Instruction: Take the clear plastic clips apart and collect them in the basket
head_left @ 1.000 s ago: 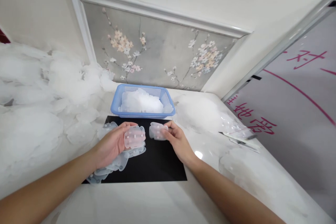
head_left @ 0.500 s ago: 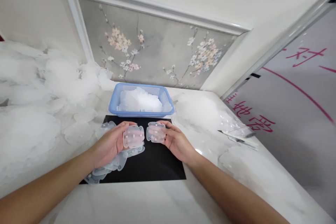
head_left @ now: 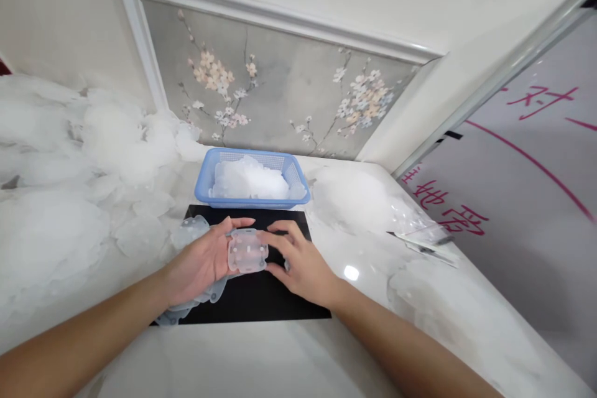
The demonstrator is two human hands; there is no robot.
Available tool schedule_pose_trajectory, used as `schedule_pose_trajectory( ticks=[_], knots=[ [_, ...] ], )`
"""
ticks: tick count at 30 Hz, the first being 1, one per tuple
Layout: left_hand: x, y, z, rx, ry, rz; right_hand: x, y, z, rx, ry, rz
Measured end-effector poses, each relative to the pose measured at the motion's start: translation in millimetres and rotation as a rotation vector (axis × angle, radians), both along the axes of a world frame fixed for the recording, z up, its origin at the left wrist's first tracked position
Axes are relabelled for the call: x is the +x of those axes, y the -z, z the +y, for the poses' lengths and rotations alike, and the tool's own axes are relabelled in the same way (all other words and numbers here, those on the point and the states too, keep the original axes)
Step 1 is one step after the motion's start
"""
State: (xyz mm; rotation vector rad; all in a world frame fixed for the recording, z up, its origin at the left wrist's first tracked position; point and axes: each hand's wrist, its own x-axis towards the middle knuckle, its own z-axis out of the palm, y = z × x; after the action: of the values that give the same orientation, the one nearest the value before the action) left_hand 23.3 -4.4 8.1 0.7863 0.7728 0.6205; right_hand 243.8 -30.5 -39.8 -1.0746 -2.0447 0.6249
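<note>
A translucent, nearly square plastic piece with small pale dots lies across the fingers of my left hand, palm up. From the right, my right hand touches that piece's right edge with thumb and fingertips. Part of another clear piece shows behind the right fingers, mostly hidden. Both hands are above a black mat. Overlapping translucent pieces lie on the mat's left side, partly under my left hand and wrist.
Beyond the mat stands a blue basket holding whitish pieces. Large heaps of translucent pieces cover the left of the white table. Right of the basket are another pile, a clear bag and a thin tool-like object.
The right hand has moved left to the piece in my left hand and turned over it. The piece it held is now mostly hidden behind its fingers. My left hand shifted slightly right.
</note>
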Motion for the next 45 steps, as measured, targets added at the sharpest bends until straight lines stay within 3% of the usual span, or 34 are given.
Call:
schedule_pose_trajectory(
  ticks=[2, 4, 8, 10, 12, 15, 19, 26, 32, 36, 39, 45],
  knots=[
    [1, 0.0, -4, 0.026, 0.036, 0.01, -4, -1.5, -2, 0.058, -0.074, -0.028],
    [0, 2.3, -5, 0.123, 0.049, 0.077, -6, -5.4, -3, 0.019, -0.063, 0.075],
    [-7, 8.6, -1, 0.632, -0.019, 0.508, -3, -12.5, 1, -0.347, 0.161, 0.45],
    [-11, 9.8, 4, 0.919, 0.029, 0.745, 0, -12.4, 5, -0.535, 0.192, 0.628],
    [-15, 10.5, 9, 1.096, 0.142, 0.891, 2, -10.2, 10, -0.698, 0.167, 0.778],
    [-18, 13.4, 14, 1.182, 0.268, 1.003, 5, -5.4, 14, -0.854, 0.136, 0.895],
    [-20, 19.0, 19, 1.273, 0.302, 1.08, 6, -1.3, 16, -0.891, 0.127, 0.936],
    [-19, 11.7, 15, 1.207, 0.243, 1.081, 7, -0.2, 16, -0.882, 0.114, 0.921],
    [-14, 8.4, 9, 1.079, 0.275, 0.979, 5, -2.8, 15, -0.853, 0.151, 0.922],
    [-9, 8.3, 6, 0.977, 0.061, 0.852, 4, -5.9, 14, -0.761, 0.225, 0.98],
    [-7, 5.3, 6, 0.813, -0.089, 0.682, 6, -7.4, 14, -0.664, 0.221, 0.953],
    [-7, 9.0, 9, 0.523, -0.064, 0.371, -1, -10.6, 5, -0.62, 0.173, 0.686]
  ],
)
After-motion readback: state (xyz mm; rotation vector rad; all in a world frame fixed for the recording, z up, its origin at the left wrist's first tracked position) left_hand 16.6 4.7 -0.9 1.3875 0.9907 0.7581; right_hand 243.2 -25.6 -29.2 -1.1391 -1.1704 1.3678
